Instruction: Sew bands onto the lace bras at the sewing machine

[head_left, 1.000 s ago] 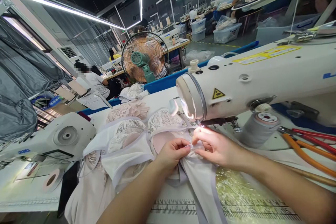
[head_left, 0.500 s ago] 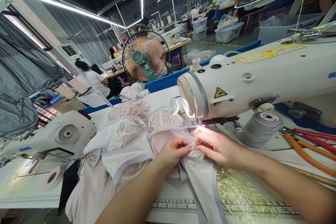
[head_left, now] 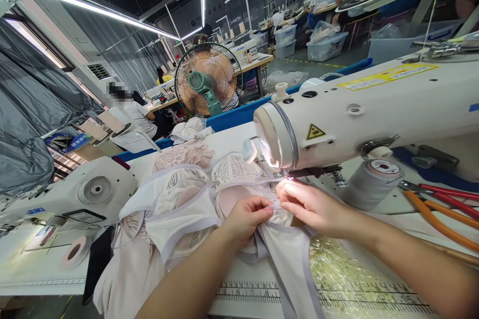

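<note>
Both hands work on a pale bra (head_left: 284,249) with lace cups, lying below the sewing machine's head (head_left: 277,134). My left hand (head_left: 247,217) is closed, thumb and forefinger pinching the bra's edge. Close beside it, my right hand (head_left: 309,204) is closed too, its fingertips on the same edge just under the needle area. The exact bit between the fingertips is hidden. A pale strap runs from the cup to the lit spot above my right hand. More lace bras (head_left: 179,189) lie overlapped to the left of my left hand.
Right of the machine head stand a grey thread cone (head_left: 372,184) and orange-and-red handled tools (head_left: 441,209). A second sewing machine (head_left: 93,189) stands left, near a tape roll (head_left: 77,251). A ruler strip (head_left: 254,291) runs along the front edge. Behind are a fan (head_left: 207,79) and a seated person (head_left: 136,114).
Very little differs. My right hand's fingers have shifted slightly at the bra's edge; my left hand keeps its pinch in nearly the same place.
</note>
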### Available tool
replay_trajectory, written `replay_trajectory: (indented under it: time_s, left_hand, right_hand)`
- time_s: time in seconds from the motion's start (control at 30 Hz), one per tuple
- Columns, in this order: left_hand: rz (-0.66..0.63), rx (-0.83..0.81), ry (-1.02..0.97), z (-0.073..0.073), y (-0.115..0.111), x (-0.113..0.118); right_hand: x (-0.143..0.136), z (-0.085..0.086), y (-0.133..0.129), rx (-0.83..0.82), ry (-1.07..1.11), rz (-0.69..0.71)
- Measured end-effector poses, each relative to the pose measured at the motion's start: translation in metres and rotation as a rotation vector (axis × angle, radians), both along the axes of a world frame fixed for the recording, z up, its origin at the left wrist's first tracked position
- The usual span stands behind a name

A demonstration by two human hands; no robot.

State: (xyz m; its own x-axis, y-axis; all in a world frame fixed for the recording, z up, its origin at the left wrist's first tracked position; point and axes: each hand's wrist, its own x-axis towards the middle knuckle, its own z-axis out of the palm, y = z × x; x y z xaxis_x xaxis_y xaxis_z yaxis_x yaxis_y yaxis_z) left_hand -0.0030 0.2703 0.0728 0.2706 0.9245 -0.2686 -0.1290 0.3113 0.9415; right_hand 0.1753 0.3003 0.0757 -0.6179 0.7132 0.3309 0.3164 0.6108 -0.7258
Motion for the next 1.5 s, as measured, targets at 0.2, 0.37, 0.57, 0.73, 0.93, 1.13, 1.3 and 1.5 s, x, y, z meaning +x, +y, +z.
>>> replay_trajectory:
  time_s: [0.2,0.37,0.57,0.73,0.93,1.13,1.3,1.5]
  left_hand:
    - [0.012,-0.017,-0.015,0.0,0.0,0.0]
    - [0.031,-0.017,-0.046,0.001,0.0,0.001]
    - [0.043,-0.005,-0.056,0.0,0.0,0.001]
    - [0.037,-0.004,-0.044,0.0,0.0,0.001]
    - [0.02,0.007,-0.009,0.001,-0.001,0.0]
    - [0.006,0.015,0.001,0.002,-0.001,0.001]
    - [0.01,0.047,0.03,0.003,-0.001,0.002]
    - [-0.011,0.092,0.106,0.004,-0.002,0.002]
  right_hand:
    - [0.001,-0.001,0.001,-0.061,-0.029,-0.041]
    - [0.003,0.003,0.001,-0.124,-0.055,-0.03]
    - [0.005,0.012,-0.001,-0.31,-0.116,0.072]
    - [0.005,0.011,0.0,-0.382,-0.076,0.079]
    - [0.005,0.008,0.001,-0.393,-0.081,0.069]
    - [0.006,0.01,0.002,-0.42,-0.102,0.077]
    - [0.005,0.01,0.003,-0.396,-0.109,0.076]
    - [0.006,0.009,0.004,-0.373,-0.12,0.075]
